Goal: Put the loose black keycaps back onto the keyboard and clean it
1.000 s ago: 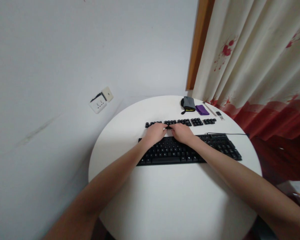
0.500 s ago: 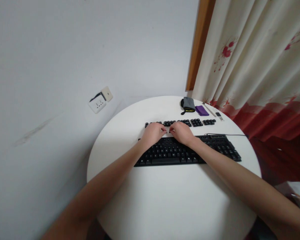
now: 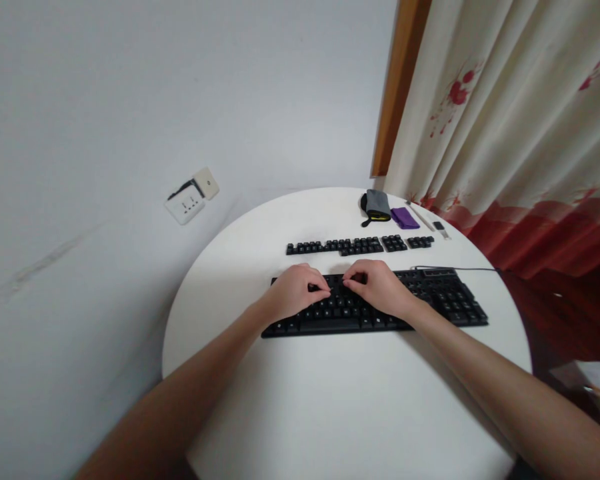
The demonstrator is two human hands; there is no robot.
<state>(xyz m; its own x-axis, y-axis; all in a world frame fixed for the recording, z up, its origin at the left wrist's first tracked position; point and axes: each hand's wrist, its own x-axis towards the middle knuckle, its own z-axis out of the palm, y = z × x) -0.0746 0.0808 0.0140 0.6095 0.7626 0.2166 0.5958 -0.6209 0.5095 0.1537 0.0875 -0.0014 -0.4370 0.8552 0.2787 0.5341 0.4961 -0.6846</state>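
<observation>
In the head view, with 12 o'clock pointing away from the person, a long black keyboard [image 3: 345, 312], pale-lettered, lies flat mid-table, its cable [image 3: 460, 268] leaving towards 2 o'clock. The left hand [image 3: 300, 291] bends over its 10 o'clock side, the right hand [image 3: 377, 287] over its upper middle; both have fingertips pinched, on what I cannot tell. Loose black keycaps [image 3: 363, 246] line up at 12. The white table [image 3: 350, 400] leaves broad surface at 6 and 9, less at 3.
</observation>
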